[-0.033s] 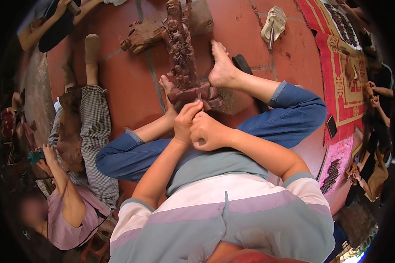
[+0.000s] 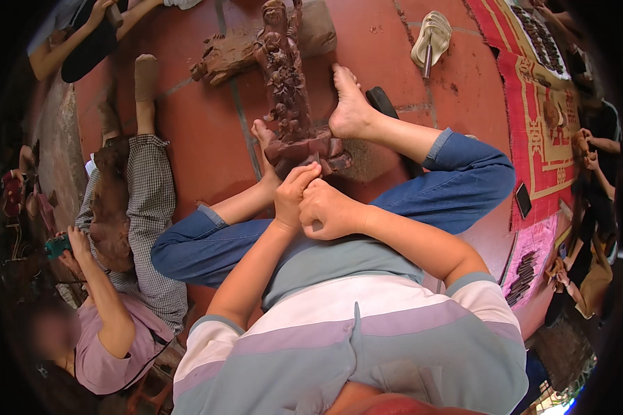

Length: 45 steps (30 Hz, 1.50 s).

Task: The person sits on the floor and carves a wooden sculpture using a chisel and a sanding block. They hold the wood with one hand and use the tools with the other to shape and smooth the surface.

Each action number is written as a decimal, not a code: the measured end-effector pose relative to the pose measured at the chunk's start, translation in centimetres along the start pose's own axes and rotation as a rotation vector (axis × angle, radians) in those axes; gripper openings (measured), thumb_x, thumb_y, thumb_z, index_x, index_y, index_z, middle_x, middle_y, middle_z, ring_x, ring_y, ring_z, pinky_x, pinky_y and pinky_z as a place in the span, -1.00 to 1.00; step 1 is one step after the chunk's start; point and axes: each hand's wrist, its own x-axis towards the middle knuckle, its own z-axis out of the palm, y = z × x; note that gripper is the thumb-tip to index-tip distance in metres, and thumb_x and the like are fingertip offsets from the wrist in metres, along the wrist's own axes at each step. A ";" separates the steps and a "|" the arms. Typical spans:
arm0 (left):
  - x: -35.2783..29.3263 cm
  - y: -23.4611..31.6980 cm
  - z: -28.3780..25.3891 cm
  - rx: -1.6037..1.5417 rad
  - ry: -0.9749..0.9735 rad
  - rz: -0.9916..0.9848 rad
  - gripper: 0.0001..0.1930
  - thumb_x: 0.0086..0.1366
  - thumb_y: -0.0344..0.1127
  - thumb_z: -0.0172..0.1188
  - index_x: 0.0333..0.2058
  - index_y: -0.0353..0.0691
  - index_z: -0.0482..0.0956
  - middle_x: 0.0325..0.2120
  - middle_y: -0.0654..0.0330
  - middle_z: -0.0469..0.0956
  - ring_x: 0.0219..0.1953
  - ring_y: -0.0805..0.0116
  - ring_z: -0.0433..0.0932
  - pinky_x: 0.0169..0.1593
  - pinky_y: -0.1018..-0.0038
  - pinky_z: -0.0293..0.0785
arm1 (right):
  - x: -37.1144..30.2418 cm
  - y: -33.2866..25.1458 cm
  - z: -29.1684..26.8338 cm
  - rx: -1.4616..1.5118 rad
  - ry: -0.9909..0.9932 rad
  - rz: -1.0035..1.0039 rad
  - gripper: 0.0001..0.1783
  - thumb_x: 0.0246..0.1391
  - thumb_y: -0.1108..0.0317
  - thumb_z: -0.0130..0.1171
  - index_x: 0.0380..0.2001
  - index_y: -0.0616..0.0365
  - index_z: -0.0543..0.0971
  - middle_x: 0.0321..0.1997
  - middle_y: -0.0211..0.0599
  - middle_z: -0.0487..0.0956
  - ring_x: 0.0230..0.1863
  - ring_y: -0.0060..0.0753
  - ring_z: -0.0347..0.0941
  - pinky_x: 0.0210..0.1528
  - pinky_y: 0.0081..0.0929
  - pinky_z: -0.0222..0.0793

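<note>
Red-brown floor tiles (image 2: 381, 48) spread around my bare feet (image 2: 351, 107), and the carved wooden statue (image 2: 284, 97) is between them, its chunky base (image 2: 301, 149) toward me and its top overlapping a rough log (image 2: 316, 31); whether they touch I cannot tell. My right hand (image 2: 333, 209) is a fist, its fingers closed around what seems a slim tool (image 2: 317, 225), only a dark end showing. My left hand (image 2: 293, 195) is against it, fingertips near the base; whether they pinch anything is hidden. I judge the wood stiff, dense and fairly heavy, hardly slippery, with its deep-cut figures fragile, so the thick base seems the sound place to take hold. As for holders, a pale slipper (image 2: 430, 34) bears a thin rod (image 2: 428, 61), and a pink cloth (image 2: 543, 240) carries dark slim pieces (image 2: 523, 273).
</note>
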 end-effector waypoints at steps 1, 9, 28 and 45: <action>0.0 -0.1 -0.2 -0.016 -0.033 -0.026 -0.68 0.09 -0.54 0.18 -0.12 -0.28 0.60 -0.17 0.04 0.59 -0.16 0.25 0.61 -0.09 0.44 0.56 | 0.3 -0.3 -0.2 -0.006 -0.005 0.024 -0.93 -0.43 0.41 0.19 -0.82 0.10 0.52 -0.70 -0.30 0.46 -0.51 -0.23 0.34 -0.23 -0.32 0.21; 0.0 -0.1 0.2 0.032 0.032 0.016 -0.64 0.07 -0.48 0.16 -0.09 -0.28 0.59 -0.11 0.00 0.57 -0.09 0.15 0.59 -0.04 0.43 0.53 | -0.3 0.0 -0.6 -0.020 -0.043 -0.034 -0.91 -0.44 0.43 0.15 -0.86 0.11 0.49 -0.72 -0.27 0.45 -0.54 -0.21 0.35 -0.19 -0.31 0.21; 2.8 1.8 -0.5 -0.023 0.076 -0.059 -0.62 0.01 -0.48 0.19 -0.11 -0.33 0.57 -0.16 0.01 0.55 -0.13 0.15 0.58 -0.07 0.43 0.53 | 0.2 0.8 -2.2 0.021 0.004 -0.097 -0.87 -0.36 0.48 0.20 -0.79 0.06 0.46 -0.64 -0.40 0.40 -0.47 -0.29 0.31 -0.16 -0.36 0.21; 0.2 1.1 0.4 0.011 -0.052 -0.013 -0.65 0.03 -0.49 0.21 -0.13 -0.26 0.59 -0.20 0.07 0.58 -0.17 0.17 0.61 -0.12 0.43 0.55 | -1.2 -0.1 -1.9 0.044 -0.090 0.017 -0.92 -0.44 0.43 0.18 -0.83 0.11 0.48 -0.67 -0.32 0.44 -0.48 -0.24 0.33 -0.18 -0.36 0.22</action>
